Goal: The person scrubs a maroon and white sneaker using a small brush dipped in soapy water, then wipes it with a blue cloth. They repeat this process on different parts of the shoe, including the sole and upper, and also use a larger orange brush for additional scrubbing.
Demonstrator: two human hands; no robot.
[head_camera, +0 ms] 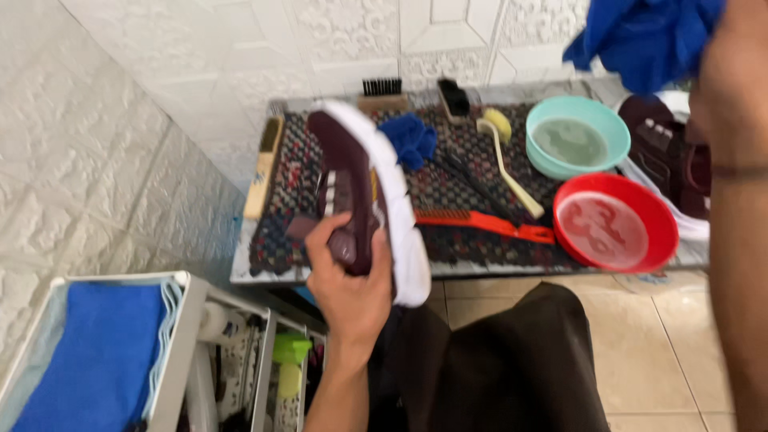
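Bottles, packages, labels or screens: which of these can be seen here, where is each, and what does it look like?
No screens or signs show.
White bottle: lying in the white rack at lower left, rounded; any label is too blurred to tell.
Spray bottle: in the same rack, right of the white bottle, yellow-green with a bright green cap.
Neither hand touches them: the left hand holds a maroon shoe, the right hand a blue cloth.

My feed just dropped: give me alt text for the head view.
The left hand grips a maroon sneaker with a white sole over a patterned mat; the right hand lifts a blue cloth. Brushes, a teal bowl and a red bowl sit nearby.
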